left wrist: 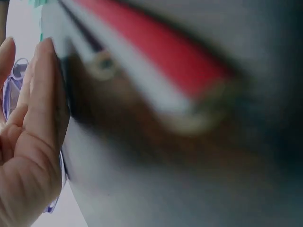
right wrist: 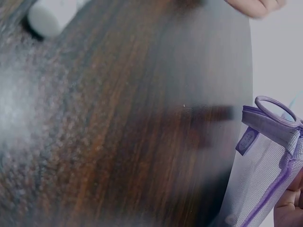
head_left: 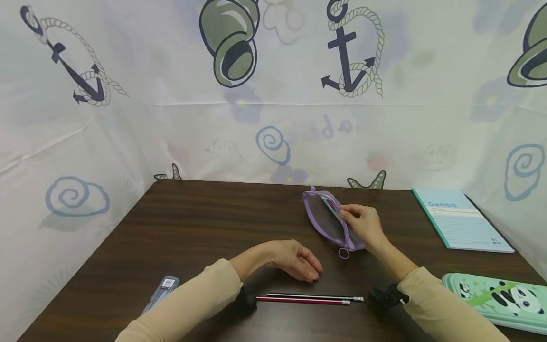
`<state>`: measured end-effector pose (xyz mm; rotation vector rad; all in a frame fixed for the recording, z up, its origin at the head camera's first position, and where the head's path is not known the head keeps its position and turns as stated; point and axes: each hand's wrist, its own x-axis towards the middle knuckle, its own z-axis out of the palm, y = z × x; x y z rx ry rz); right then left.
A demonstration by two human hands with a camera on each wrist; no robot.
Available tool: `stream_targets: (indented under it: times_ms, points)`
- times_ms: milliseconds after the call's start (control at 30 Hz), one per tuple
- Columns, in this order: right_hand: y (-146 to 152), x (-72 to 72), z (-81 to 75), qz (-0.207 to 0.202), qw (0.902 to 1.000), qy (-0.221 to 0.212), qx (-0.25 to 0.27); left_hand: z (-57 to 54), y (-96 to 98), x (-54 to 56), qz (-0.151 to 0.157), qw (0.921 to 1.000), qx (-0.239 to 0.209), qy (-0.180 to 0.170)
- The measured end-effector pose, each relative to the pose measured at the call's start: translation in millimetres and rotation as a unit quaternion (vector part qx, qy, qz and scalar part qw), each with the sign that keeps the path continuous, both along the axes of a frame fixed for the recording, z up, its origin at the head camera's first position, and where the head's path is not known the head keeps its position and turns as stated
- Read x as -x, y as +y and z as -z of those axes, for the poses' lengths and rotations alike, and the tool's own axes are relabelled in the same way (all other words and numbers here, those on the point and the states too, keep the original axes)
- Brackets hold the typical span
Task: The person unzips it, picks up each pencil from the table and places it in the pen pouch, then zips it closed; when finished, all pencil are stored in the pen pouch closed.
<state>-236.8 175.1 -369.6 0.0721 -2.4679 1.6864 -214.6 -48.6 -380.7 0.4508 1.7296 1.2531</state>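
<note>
A purple mesh zip pouch (head_left: 325, 219) lies unzipped near the back of the table, its mouth spread wide. My right hand (head_left: 366, 223) pinches the pouch's right edge between thumb and fingers. Something narrow with pale green and pink (head_left: 330, 203) shows inside the pouch. My left hand (head_left: 295, 259) hovers low over the table in front of the pouch, fingers loosely bent and holding nothing. Just nearer than it, a black pencil (head_left: 314, 297) and a dark red pencil (head_left: 299, 300) lie side by side, eraser ends to the right. The right wrist view shows the pouch's ring pull (right wrist: 274, 111).
A light blue notebook (head_left: 463, 221) lies at the back right. In the front right corner is a green panda pencil case (head_left: 500, 299). Beside my left sleeve sits a clear blue-grey case (head_left: 160, 290), partly hidden. A printed cloth (head_left: 299, 118) stands behind the table.
</note>
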Motion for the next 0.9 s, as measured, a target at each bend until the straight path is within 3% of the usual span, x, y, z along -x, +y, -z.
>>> stream_targets:
  times_ms: [267,500,600,767,900]
  points:
    - [2.6,-0.6,0.1,0.001,1.0000,0.006,-0.008,0.6,-6.6,-16.5,0.061,0.9961,0.004,0.064]
    - [1.9,-0.6,0.7,0.002,0.9999,0.007,-0.009,-0.8,-5.1,-24.9,0.068,0.9897,0.017,0.125]
    - [1.8,-1.0,1.0,0.001,1.0000,0.002,-0.006,-1.4,-3.3,-27.5,0.068,0.9832,0.040,0.165]
    - [1.9,-1.3,1.1,0.000,0.9999,0.001,-0.010,-3.6,0.4,-30.2,0.069,0.9648,0.093,0.236]
    - [2.0,-0.9,0.6,0.000,0.9999,0.003,-0.014,-5.0,1.2,-31.5,0.063,0.9576,0.115,0.256]
